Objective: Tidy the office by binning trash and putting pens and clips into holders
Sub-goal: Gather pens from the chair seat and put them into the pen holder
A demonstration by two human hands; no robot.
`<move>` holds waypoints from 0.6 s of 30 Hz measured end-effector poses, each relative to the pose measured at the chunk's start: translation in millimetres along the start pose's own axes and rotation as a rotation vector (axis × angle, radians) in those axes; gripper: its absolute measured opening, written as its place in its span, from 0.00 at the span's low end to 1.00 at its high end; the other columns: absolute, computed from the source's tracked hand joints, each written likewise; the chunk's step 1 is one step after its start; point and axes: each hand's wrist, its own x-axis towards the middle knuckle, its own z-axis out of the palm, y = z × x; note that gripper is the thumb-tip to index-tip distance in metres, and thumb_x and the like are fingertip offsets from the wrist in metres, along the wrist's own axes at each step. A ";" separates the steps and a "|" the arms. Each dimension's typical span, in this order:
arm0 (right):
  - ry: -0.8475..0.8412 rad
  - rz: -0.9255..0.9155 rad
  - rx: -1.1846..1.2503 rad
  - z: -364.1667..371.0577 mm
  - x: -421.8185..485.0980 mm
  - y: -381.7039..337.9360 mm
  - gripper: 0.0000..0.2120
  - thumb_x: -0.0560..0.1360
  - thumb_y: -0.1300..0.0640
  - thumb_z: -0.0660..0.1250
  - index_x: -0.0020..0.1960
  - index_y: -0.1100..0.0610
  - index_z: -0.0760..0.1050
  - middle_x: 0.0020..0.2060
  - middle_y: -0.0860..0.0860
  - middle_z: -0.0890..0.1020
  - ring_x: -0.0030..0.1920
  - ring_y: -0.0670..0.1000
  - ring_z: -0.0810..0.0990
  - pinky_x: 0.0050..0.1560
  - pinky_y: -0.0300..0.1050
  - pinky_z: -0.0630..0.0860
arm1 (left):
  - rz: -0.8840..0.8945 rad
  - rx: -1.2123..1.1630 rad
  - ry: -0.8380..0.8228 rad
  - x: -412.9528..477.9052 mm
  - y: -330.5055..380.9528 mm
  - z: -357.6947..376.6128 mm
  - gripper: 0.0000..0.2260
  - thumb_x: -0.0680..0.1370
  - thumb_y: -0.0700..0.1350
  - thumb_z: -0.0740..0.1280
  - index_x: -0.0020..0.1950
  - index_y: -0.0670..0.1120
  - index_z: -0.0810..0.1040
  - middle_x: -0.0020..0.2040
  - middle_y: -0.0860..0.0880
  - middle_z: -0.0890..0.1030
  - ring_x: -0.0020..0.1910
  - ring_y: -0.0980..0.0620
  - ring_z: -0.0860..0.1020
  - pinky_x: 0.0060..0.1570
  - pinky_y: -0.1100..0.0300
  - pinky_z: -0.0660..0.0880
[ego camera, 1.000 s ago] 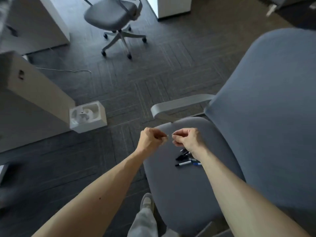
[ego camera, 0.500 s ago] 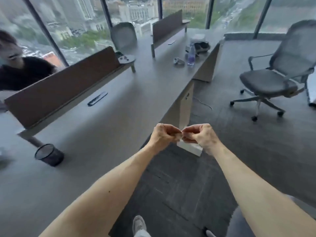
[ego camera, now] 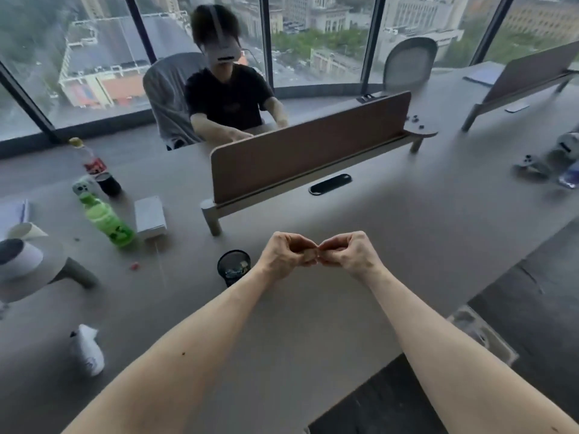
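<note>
Since the previous frame our view had swung left along the desk (ego camera: 360,245), so that the black mesh holder (ego camera: 233,267) now sat just left of our left hand (ego camera: 283,256) rather than far off to the side. We noted both hands raised above the desk surface, the right hand (ego camera: 352,255) meeting the left at the fingertips. Fingers on each side were curled and pinched toward one another around something very small; we could not tell what it was, as it was hidden between them. The holder stood upright on the desk, with small coloured items visible inside, too blurred to identify. Further left we recorded a green bottle (ego camera: 108,220) standing beside a white box (ego camera: 150,217), a dark cup (ego camera: 108,183) behind them, and a crumpled white object (ego camera: 87,349) near the desk edge. A brown divider panel (ego camera: 307,148) ran across the desk beyond our hands, and a seated person (ego camera: 228,98) was behind it.
</note>
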 end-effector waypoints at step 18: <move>-0.281 0.134 -0.418 178.1 125.0 33.0 0.06 0.68 0.65 0.74 0.42 0.56 0.84 0.40 0.55 0.87 0.38 0.49 0.85 0.44 0.39 0.81 | -0.351 0.453 0.430 -7.7 -131.7 -160.1 0.03 0.71 0.40 0.74 0.42 0.47 0.86 0.37 0.49 0.85 0.38 0.53 0.83 0.45 0.61 0.79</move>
